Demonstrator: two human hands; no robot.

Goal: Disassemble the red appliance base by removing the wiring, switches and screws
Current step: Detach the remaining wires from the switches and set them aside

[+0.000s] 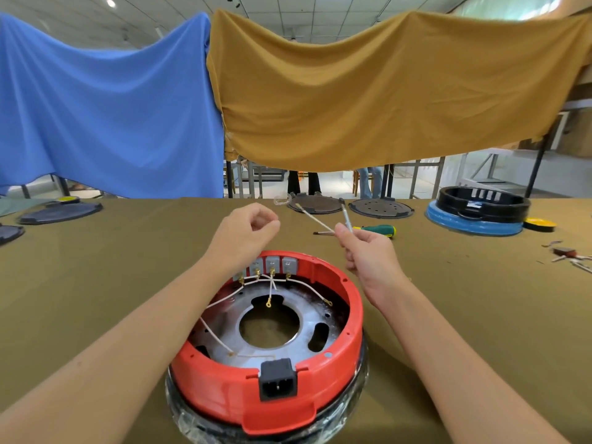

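Note:
The red appliance base (320, 379) lies open side up on the table in front of me, its black power socket (277, 379) facing me. Inside, white wires (224, 299) with brass ring terminals run from grey switches (272, 264) on the far wall across a metal plate (298, 341). My right hand (368, 254) is raised above the base's far right rim and pinches a loose white wire (315, 217) that forks upward. My left hand (246, 233) hovers above the switches, fingers curled with thumb and forefinger together; nothing is visible between them.
A green-handled screwdriver (378, 230) lies beyond my right hand. Dark round plates (381, 208) sit along the far edge, with a blue-and-black base (477, 216) and a yellow disc (541, 224) at right. Removed parts (570, 254) lie far right. More dark lids (61, 213) rest at left.

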